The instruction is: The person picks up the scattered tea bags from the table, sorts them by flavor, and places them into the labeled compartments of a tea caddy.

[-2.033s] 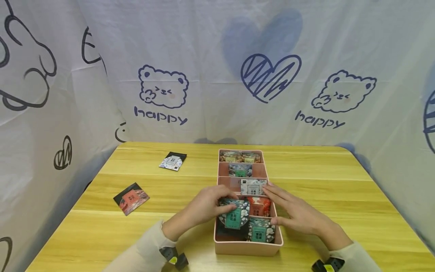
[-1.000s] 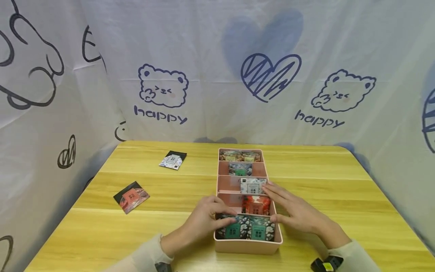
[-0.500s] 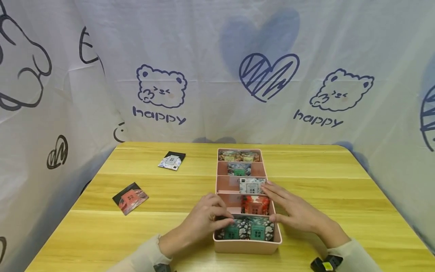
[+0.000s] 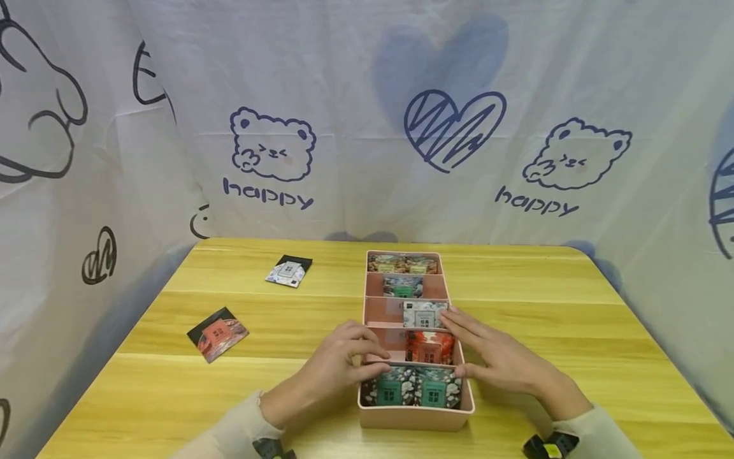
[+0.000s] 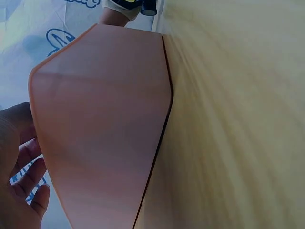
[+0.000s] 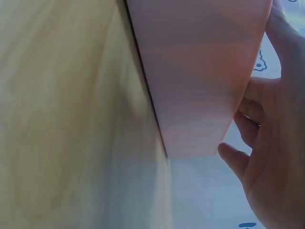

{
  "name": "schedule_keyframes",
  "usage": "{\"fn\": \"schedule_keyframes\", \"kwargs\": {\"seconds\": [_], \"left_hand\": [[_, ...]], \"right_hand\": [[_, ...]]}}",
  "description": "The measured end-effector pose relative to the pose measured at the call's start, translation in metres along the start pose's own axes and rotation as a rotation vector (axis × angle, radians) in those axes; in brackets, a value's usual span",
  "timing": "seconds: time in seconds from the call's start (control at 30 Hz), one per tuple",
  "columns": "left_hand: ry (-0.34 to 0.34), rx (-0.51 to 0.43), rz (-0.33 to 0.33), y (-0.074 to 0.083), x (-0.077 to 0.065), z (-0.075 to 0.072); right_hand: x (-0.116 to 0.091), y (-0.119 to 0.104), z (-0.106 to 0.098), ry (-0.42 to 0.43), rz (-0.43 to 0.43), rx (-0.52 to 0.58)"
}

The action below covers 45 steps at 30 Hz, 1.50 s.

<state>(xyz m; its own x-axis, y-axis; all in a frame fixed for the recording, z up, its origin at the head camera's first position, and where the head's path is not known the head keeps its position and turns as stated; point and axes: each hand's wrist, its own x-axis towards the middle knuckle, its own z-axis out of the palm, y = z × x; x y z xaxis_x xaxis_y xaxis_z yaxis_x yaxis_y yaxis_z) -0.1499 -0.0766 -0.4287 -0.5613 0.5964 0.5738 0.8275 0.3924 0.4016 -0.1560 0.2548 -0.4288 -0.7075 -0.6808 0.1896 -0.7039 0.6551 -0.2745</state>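
Note:
A long pink divided box stands on the table, holding tea sachets. In its nearest compartment, a left green-labelled sachet and a right green-labelled sachet lie side by side. My left hand is at the box's left rim, loosely bent fingertips above the divider by the left sachet, gripping nothing. Along the right rim rests my right hand, its extended fingertips by the white sachet and its thumb near the front divider. Both wrist views show the box's outer side, with fingers at the rim.
Behind the green pair are a red sachet, a bluish sachet and two yellow-labelled sachets in the far compartment. On the table to the left lie a black-and-red sachet and a black-and-white sachet. A printed cloth hangs behind.
Two seconds ago my left hand held a green-labelled sachet over the box. That sachet now lies in the nearest compartment's left half, and the left fingers have drawn back off it. The right hand stays put.

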Motion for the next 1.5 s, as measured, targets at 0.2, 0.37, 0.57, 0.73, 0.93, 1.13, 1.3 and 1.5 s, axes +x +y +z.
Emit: {"fn": "schedule_keyframes", "kwargs": {"seconds": [0.2,0.37,0.57,0.73,0.93,1.13,1.3,1.5], "left_hand": [[-0.032,-0.008,-0.051,-0.002,0.000,-0.006],[-0.028,-0.016,-0.100,-0.004,0.001,-0.010],[0.000,-0.018,-0.161,-0.012,-0.001,-0.020],[-0.005,-0.006,-0.246,-0.020,-0.005,-0.032],[-0.015,0.012,-0.330,-0.033,-0.010,-0.042],[-0.008,0.038,-0.396,-0.047,-0.014,-0.050],[0.012,0.089,-0.430,-0.059,-0.017,-0.055],[0.036,0.156,-0.448,-0.076,-0.021,-0.061]], "right_hand": [[0.000,0.000,-0.001,-0.003,-0.035,-0.096],[-0.001,0.000,-0.001,0.004,-0.049,-0.136],[0.000,0.000,-0.002,0.019,-0.068,-0.157],[0.000,0.000,-0.003,0.021,-0.068,-0.167],[-0.001,-0.002,-0.003,0.009,-0.046,-0.152],[-0.002,-0.003,-0.001,-0.010,-0.007,-0.122],[-0.002,-0.002,0.000,-0.014,0.002,-0.106],[-0.002,-0.001,0.001,-0.011,-0.005,-0.111]]}}
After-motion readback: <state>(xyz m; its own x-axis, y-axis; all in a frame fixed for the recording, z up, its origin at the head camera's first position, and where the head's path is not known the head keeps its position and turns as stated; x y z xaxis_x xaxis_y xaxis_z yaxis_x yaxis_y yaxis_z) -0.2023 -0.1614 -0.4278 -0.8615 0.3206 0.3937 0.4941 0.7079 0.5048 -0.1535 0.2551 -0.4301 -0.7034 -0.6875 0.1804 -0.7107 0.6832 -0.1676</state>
